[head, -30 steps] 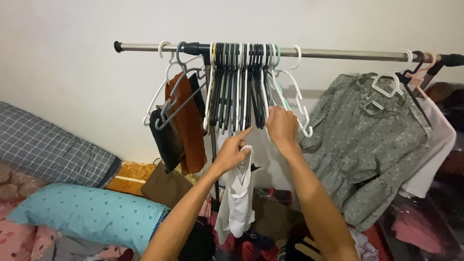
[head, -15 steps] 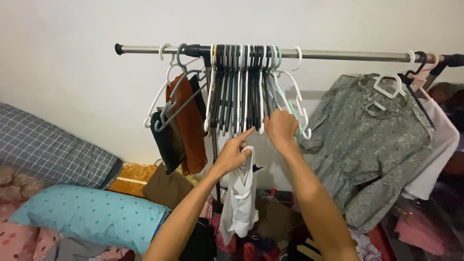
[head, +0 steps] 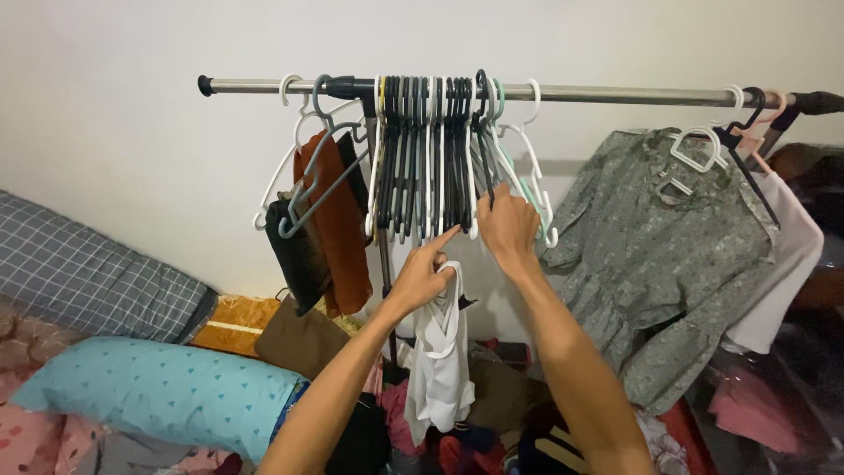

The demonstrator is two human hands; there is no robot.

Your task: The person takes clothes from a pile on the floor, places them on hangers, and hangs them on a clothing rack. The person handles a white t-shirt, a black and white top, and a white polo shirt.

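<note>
Lifting dark hanger [head: 482, 132] higher, right hand [head: 507, 229]

2 hands [head: 422, 277], 1 metal rail [head: 615, 92], 2 pillows [head: 149, 391], 1 grey dress [head: 677, 255]

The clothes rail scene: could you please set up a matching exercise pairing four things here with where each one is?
Things:
1. white garment
2. grey patterned dress
3. rust-brown garment
4. light blue pillow

Places:
A. lying low at the left, below the rail
B. hanging by its strap from the left hand
C. hanging on the rail to the right of the right hand
D. hanging to the left of the bunch of empty hangers

Pairs: 1-B, 2-C, 3-D, 4-A
</note>
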